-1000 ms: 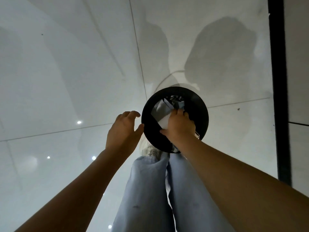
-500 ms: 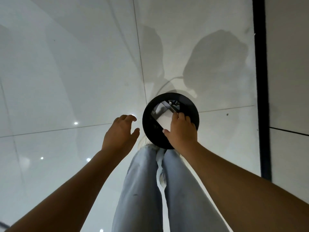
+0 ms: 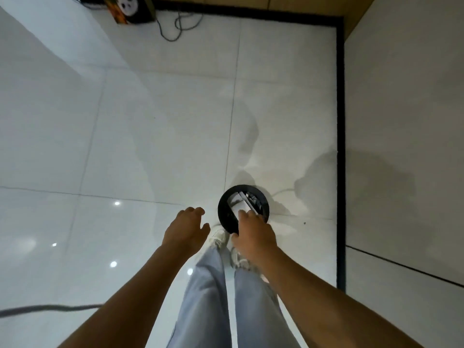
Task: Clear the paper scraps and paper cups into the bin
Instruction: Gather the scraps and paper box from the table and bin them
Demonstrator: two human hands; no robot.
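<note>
**Hands lift clear above the bin as the view pulls back**

Since half a second ago the head camera has risen and tipped forward: the round black plastic bin [image 3: 243, 209] now looks smaller and sits lower in the picture, and a far stretch of floor with a dark skirting line has come into sight. I see both arms reaching down from the lower edge.

Head view: my right hand [image 3: 253, 234] hangs over the near rim of the bin, its fingers bent downward and together over the opening; I cannot tell whether they pinch anything, as the fingertips overlap the white paper scraps [image 3: 238, 204] lying inside the bin. The left hand [image 3: 185, 232] floats just beside the bin's left edge, apart from it, fingers loosely curled and holding nothing. The bin stands on the glossy white tiled floor [image 3: 150, 146], directly ahead of a pair of pale sneakers [image 3: 219, 237] and light blue jeans [image 3: 208, 292]. A grey cable [image 3: 50, 308] crosses the floor at lower left. At the top left corner, a dark box with an orange side [image 3: 130, 8] sits against the wall, with thin looped wires [image 3: 178, 26] trailing beside it.
</note>
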